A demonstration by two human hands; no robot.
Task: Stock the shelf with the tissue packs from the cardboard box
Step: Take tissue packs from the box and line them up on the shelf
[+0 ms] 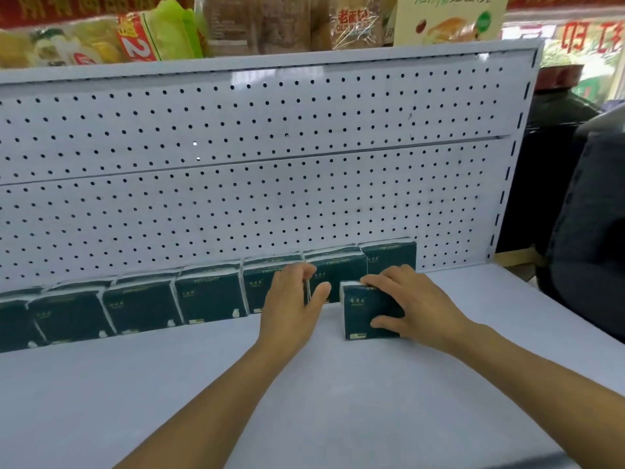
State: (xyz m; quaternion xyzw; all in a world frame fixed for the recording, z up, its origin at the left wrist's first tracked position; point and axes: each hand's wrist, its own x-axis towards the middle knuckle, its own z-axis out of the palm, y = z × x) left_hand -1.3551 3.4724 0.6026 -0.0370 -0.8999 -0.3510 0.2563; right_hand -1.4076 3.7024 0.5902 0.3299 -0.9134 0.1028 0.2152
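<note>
Tissue pack [367,309] stands on shelf [304,384], gripped by right hand [412,302]; left hand [291,299] hangs relaxed.

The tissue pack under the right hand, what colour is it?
Dark green tissue pack with white edges, seen in the head view.

Row of packs [209,296]: we see dark green tissue packs with white edges standing upright, side by side, along the back of the shelf [169,384] against its perforated panel.
Front pack [367,309]: we see one more dark green pack upright on the pale shelf, just in front of the row's right end.
Cardboard box: we cannot see it.
</note>
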